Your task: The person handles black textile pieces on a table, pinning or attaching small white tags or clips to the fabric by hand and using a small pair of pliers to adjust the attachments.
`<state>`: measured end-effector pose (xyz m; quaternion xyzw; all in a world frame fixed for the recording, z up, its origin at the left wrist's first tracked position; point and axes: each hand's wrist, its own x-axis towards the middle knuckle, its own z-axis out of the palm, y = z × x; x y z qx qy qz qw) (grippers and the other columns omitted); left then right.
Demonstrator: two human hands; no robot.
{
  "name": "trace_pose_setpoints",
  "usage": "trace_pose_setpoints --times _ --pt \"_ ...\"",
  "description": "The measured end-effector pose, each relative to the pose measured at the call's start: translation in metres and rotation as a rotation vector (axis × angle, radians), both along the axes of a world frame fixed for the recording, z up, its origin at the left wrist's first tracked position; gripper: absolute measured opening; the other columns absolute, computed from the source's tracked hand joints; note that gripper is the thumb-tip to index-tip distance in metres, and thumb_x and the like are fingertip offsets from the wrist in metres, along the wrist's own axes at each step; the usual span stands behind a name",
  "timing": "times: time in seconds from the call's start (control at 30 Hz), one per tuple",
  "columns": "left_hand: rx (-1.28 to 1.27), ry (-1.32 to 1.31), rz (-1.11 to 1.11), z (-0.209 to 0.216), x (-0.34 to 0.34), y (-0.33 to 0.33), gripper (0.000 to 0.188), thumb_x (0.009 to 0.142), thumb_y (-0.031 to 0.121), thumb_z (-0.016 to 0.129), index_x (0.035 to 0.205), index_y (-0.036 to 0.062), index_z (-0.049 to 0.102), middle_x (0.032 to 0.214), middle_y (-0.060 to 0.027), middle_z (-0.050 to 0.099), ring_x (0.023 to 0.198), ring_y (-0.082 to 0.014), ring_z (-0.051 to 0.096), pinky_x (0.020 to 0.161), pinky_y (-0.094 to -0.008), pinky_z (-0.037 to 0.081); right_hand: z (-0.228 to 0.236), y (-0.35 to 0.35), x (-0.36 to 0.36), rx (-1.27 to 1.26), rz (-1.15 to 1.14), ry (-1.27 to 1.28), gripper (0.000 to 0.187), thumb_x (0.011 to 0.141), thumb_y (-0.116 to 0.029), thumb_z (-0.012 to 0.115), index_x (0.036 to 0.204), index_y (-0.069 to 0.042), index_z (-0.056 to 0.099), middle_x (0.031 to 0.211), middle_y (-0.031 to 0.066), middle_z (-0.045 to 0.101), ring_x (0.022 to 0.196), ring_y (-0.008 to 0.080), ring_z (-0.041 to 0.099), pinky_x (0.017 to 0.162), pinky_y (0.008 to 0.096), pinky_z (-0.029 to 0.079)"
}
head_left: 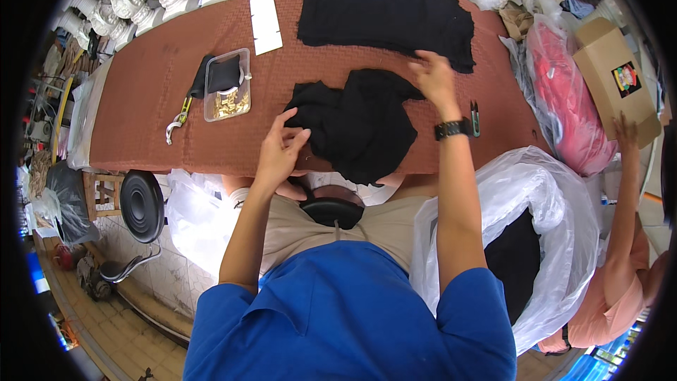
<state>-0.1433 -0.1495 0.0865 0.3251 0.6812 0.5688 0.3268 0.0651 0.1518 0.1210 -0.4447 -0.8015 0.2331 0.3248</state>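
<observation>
A crumpled piece of black fabric [367, 127] lies in front of me on the brown-covered table [162, 49]. My left hand [281, 148] is at the left edge of this fabric, thumb and fingers apart, fingertips touching or just beside it. Over the table by the fabric's upper right corner is my right hand [435, 83], its fingers stretched out and slightly blurred, with nothing visible in them. Farther back, a flatter pile of black fabric [388, 14] rests near the far edge. Green-handled thread snips [474, 118] lie right of my right wrist.
Left on the table are a clear plastic box [229, 99] with small gold-coloured pieces and a white card [265, 25]. A large clear bag [564, 204] holding black fabric stands at my right. Beyond it, another person's hand [625, 132] touches a cardboard box [612, 74]. White ornate columns line the back.
</observation>
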Motion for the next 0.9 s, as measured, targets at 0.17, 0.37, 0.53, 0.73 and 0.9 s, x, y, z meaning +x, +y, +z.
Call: trace_pose_setpoints --times 0.17,0.37,0.53,0.73,0.9 --pt "0.083 0.543 0.208 0.057 0.007 0.009 0.023 0.090 0.007 0.072 0.112 0.0021 0.068 0.099 -0.0129 0.062 0.087 -0.0237 0.065 0.074 -0.0343 0.053 -0.020 0.008 0.090 0.024 -0.663 -0.620 0.039 0.087 -0.029 0.073 0.113 -0.001 0.065 0.127 0.0230 0.050 0.116 0.0447 0.053 0.091 0.0521 0.053" --pt "0.193 0.805 -0.009 0.037 0.024 0.077 0.014 0.086 0.012 0.076 0.090 0.0014 0.068 0.087 -0.0114 0.060 0.080 -0.0283 0.063 0.072 -0.0379 0.052 -0.044 -0.009 0.110 -0.053 -0.713 -0.673 0.039 0.087 -0.026 0.073 0.114 0.000 0.060 0.128 0.0248 0.049 0.118 0.0447 0.052 0.092 0.0534 0.052" --pt "-0.017 0.918 -0.094 0.005 0.037 0.107 0.018 0.082 0.017 0.079 0.087 0.0025 0.069 0.084 -0.0114 0.060 0.084 -0.0300 0.063 0.073 -0.0419 0.051 -0.072 0.010 0.133 -0.070 -0.775 -0.401 0.040 0.083 -0.023 0.076 0.113 -0.002 0.060 0.127 0.0259 0.056 0.113 0.0469 0.058 0.094 0.0533 0.052" --pt "-0.057 0.495 -0.160 0.002 0.014 0.109 0.018 0.087 0.019 0.077 0.090 0.0017 0.070 0.081 -0.0064 0.064 0.076 -0.0207 0.062 0.070 -0.0336 0.050 -0.073 0.025 0.159 -0.227 -0.690 -0.265 0.037 0.084 -0.026 0.076 0.109 0.000 0.066 0.103 0.0236 0.072 0.101 0.0374 0.069 0.091 0.0444 0.054" --pt "-0.037 0.040 -0.153 0.020 -0.007 0.087 0.019 0.095 0.022 0.072 0.095 0.0034 0.069 0.082 0.0003 0.065 0.075 -0.0072 0.057 0.069 -0.0229 0.046 -0.032 0.000 0.109 -0.465 -0.413 0.148 0.027 0.098 -0.025 0.063 0.102 0.002 0.065 0.090 0.0157 0.073 0.078 0.0181 0.069 0.069 0.0327 0.056"
